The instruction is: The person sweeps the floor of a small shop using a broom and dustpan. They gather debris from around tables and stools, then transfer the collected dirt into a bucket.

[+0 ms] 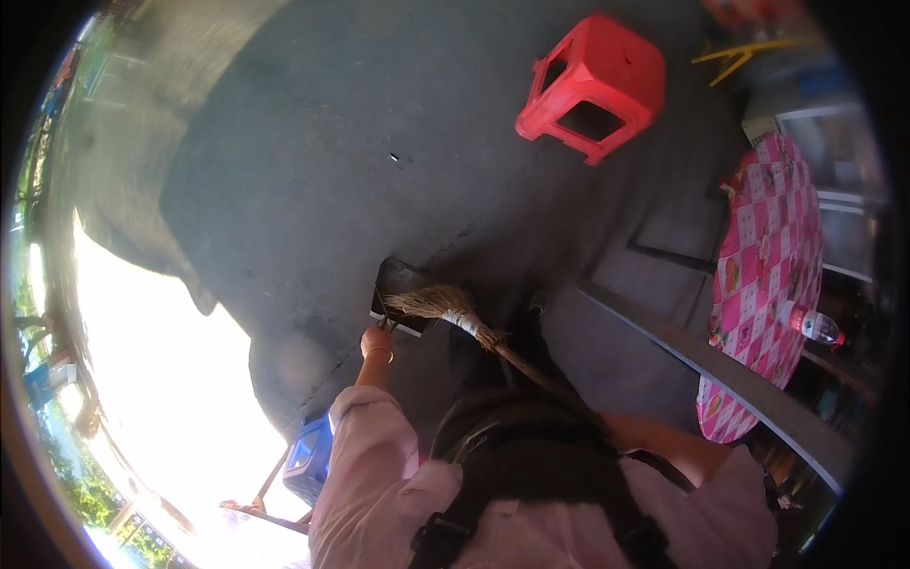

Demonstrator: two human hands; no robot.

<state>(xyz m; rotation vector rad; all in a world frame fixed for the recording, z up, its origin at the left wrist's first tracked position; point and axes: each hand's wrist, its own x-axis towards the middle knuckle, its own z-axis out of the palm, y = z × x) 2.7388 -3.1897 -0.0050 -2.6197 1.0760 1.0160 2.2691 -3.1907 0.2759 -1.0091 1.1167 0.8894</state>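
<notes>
My left hand is closed round the handle of a dustpan held low over the grey floor. A straw broom with a white binding lies with its bristle tips over the pan's opening. Its wooden stick runs back towards my body, where the dark bag on my front hides the far end. My right forearm shows at the lower right, but the right hand itself is out of sight behind the bag. A small whitish bit lies on the floor beyond the pan.
A red plastic stool stands at the upper right. On the right are a round table with a pink checked cloth, a plastic bottle and a long grey bar. A blue plastic stool stands left of my left arm.
</notes>
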